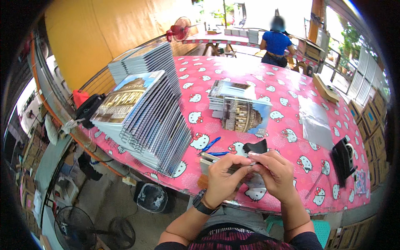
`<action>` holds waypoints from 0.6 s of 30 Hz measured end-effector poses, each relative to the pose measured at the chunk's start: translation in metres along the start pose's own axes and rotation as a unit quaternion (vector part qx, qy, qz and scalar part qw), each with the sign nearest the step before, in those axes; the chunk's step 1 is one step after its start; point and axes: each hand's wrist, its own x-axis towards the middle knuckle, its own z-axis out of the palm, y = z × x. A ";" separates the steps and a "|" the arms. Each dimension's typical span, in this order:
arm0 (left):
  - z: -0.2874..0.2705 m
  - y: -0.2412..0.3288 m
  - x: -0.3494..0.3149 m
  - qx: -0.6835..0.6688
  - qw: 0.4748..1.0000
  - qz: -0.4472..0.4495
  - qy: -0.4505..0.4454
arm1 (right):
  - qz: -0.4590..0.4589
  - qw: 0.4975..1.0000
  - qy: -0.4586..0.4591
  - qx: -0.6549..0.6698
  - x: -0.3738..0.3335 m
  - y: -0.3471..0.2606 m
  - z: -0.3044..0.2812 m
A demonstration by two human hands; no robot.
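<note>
My left hand (226, 175), with a dark watch on its wrist, and my right hand (275, 171) meet over the near edge of the table. Their thumbs and fingertips are pinched together, almost touching. What they pinch is small and mostly covered by the fingers; I cannot make it out. Beside my left hand the pale edge of a flat object (205, 163) shows, largely hidden under it. A black object (255, 146) lies just beyond my fingertips. Two blue pens (211, 144) lie beyond my left hand.
Tall stacks of spiral-bound notebooks (154, 121) stand at the left. A smaller notebook pile (246, 114) sits mid-table. Clear plastic sheets (314, 121) and a black tape dispenser-like object (343, 160) lie right. A bin (152, 198) stands below; a person in blue (275, 43) is far off.
</note>
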 end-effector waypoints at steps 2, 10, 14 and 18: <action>-0.001 -0.002 -0.001 -0.014 0.999 -0.032 0.004 | -0.013 1.000 0.001 -0.017 0.004 -0.002 0.003; -0.037 -0.002 0.007 0.107 0.967 0.146 0.179 | 0.027 0.987 -0.002 0.160 0.026 -0.001 -0.013; -0.070 -0.003 -0.020 -0.018 0.996 -0.086 0.002 | 0.047 0.899 0.361 0.243 0.109 -0.033 -0.022; -0.124 0.089 -0.001 0.089 0.928 0.245 0.268 | -0.052 0.865 0.197 0.458 0.202 -0.021 0.015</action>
